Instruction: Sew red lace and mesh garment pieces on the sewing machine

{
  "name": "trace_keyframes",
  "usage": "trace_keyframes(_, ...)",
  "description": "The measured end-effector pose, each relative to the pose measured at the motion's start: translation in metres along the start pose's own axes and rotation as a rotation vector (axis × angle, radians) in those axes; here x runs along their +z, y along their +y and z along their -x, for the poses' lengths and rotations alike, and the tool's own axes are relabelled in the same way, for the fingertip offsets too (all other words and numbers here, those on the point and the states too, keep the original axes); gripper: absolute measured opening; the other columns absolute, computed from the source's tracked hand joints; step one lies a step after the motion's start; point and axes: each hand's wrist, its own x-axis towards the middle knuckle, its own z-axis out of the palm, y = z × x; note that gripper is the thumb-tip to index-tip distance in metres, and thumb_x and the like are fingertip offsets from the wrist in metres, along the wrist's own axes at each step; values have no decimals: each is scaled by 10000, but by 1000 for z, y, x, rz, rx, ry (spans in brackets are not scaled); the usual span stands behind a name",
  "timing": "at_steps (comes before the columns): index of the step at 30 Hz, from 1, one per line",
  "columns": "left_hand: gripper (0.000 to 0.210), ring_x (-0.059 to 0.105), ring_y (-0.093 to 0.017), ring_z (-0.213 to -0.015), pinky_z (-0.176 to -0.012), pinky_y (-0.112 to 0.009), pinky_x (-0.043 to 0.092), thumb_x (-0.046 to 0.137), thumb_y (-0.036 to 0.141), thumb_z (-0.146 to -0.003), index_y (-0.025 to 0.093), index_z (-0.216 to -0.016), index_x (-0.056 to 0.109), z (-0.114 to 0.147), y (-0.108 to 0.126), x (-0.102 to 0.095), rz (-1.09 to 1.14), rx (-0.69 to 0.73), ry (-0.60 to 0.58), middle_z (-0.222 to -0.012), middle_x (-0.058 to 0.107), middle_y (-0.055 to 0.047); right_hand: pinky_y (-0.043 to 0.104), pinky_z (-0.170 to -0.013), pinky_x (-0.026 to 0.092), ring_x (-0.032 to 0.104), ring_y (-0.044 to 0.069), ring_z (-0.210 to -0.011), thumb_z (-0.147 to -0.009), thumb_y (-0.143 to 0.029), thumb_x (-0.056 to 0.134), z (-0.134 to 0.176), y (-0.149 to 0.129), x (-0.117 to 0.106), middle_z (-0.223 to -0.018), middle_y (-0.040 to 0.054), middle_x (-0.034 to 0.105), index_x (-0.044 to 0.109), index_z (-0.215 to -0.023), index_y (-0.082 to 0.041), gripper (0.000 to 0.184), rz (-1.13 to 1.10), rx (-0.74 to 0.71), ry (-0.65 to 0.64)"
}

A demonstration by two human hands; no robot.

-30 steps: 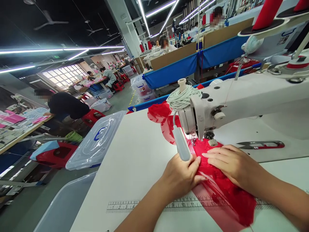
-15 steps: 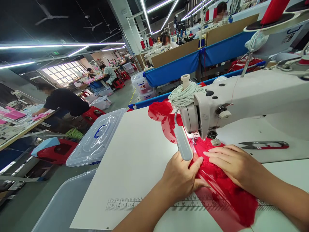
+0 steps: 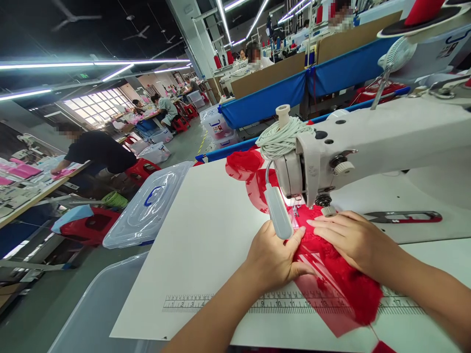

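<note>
Red lace fabric with a sheer red layer lies under the needle of a white sewing machine and runs down toward the table's front edge. My left hand rests on its left side, thumb and forefinger apart and touching the cloth. A small grey lamp hides some of that hand's other fingers. On the right of the seam, my right hand lies flat, its fingers stretched over the lace just below the presser foot. Both hands are open, pressing on the fabric.
Thread snips lie right of the needle. Red cut pieces sit behind the machine head. A printed ruler crosses the white table. Left of it stand lidded plastic bins. A co-worker sits at the far left.
The fabric has moved up toward the needle, its lower end now nearer the ruler, and both hands have shifted slightly with it. A small red piece on a thread shows at the bottom edge.
</note>
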Motion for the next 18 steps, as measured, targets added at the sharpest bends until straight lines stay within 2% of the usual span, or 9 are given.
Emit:
trace_keyframes(3, 909, 622, -282, -865, -756, -410, 537, 32, 691, -973, 121, -1217, 698, 0, -2, 2, -13, 7, 11, -925, 706, -151, 375, -849, 484, 660, 225, -1036, -823, 41, 403, -2, 2, 0, -1107, 113, 754, 705, -1061, -133, 422, 7, 1, -13)
trace_keyframes(6, 889, 614, -322, -1036, -903, -482, 515, 54, 686, -981, 104, -1213, 685, -1, -3, 2, -23, 30, 46, -1124, 688, -185, 370, -845, 492, 661, 223, -1020, -867, 8, 399, -2, 5, 1, -1132, 114, 749, 701, -1076, -131, 392, 16, -18, -28)
trace_keyframes(8, 868, 612, -311, -1062, -931, -473, 509, 60, 657, -1000, 72, -1196, 670, -2, -2, 1, 4, 79, 32, -1150, 671, -192, 369, -846, 497, 660, 223, -1010, -877, -10, 406, -1, 5, 1, -1144, 114, 746, 693, -1104, -125, 384, 13, -31, -34)
trace_keyframes(10, 797, 637, -262, -938, -815, -407, 541, 80, 596, -1032, 64, -1155, 661, -3, -1, -1, 44, 129, -27, -1018, 673, -160, 382, -871, 491, 650, 227, -1035, -841, 11, 409, 0, 4, 2, -1176, 109, 735, 675, -1160, -125, 438, -3, -16, -30)
trace_keyframes(13, 680, 604, -214, -734, -623, -341, 516, 118, 509, -1063, 97, -1065, 659, -5, 3, -5, 49, 134, -102, -827, 615, -92, 418, -949, 451, 619, 226, -1135, -791, 42, 397, 3, -1, 2, -1230, 78, 720, 664, -1177, -172, 516, -75, -14, -6)
trace_keyframes(15, 646, 583, -209, -700, -595, -336, 512, 140, 485, -1069, 95, -1050, 654, -7, 5, -8, 42, 103, -110, -802, 598, -84, 420, -975, 429, 622, 206, -1140, -824, 33, 385, 5, -3, 2, -1192, 60, 736, 672, -1114, -195, 468, -136, -16, 0)
trace_keyframes(18, 638, 590, -209, -710, -598, -333, 528, 168, 478, -1070, 60, -1111, 647, -9, 7, -11, 47, 82, -84, -825, 617, -97, 399, -938, 443, 660, 181, -1042, -878, 8, 369, 7, -5, 3, -1091, 57, 761, 678, -1037, -193, 401, -176, 17, 10)
